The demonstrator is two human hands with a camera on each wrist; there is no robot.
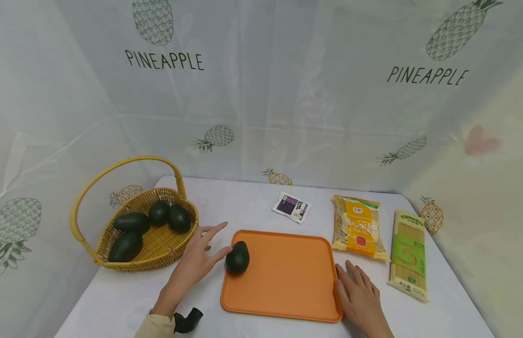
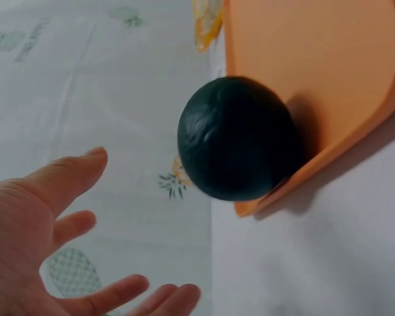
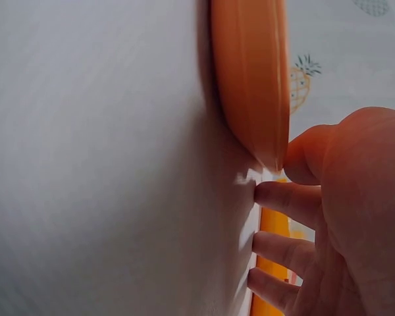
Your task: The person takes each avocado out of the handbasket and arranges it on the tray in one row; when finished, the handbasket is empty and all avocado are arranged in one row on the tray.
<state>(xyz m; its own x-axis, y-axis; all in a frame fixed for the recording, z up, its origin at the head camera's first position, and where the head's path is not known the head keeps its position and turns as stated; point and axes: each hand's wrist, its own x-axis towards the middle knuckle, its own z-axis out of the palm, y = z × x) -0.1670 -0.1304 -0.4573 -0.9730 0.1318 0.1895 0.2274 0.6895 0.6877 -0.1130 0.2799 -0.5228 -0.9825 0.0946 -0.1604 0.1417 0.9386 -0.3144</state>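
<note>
White cloth-covered surface, pineapple-print sheeting behind and to both sides. Orange tray lies flat near the front edge, centre, long side running left to right. Wicker basket with a hoop handle at the left edge, four dark avocados inside. Toward the right edge: flat noodle packet, then a yellow bag just beside the tray's far right corner; a small purple-and-white sachet further back, centre. One avocado sits on the tray at its left rim, near the far left corner; the left wrist view shows it resting right on the rim's inner curve. Its long axis runs roughly front to back, narrower end toward the back edge, as far as I can tell. Left hand: grip open, fingers spread and relaxed, fingertips just beside the fruit, holding nothing; contact by the thumb possible but not clear. Right hand: open, flat on the surface, fingers straight, thumb side touching the tray's right rim near the front corner. Judgement on the avocado: firm, moderately heavy for its size, skin dull and pebbled so not slippery, rounded enough to roll; best taken round the broad middle, across the long axis, without squeezing hard.
</note>
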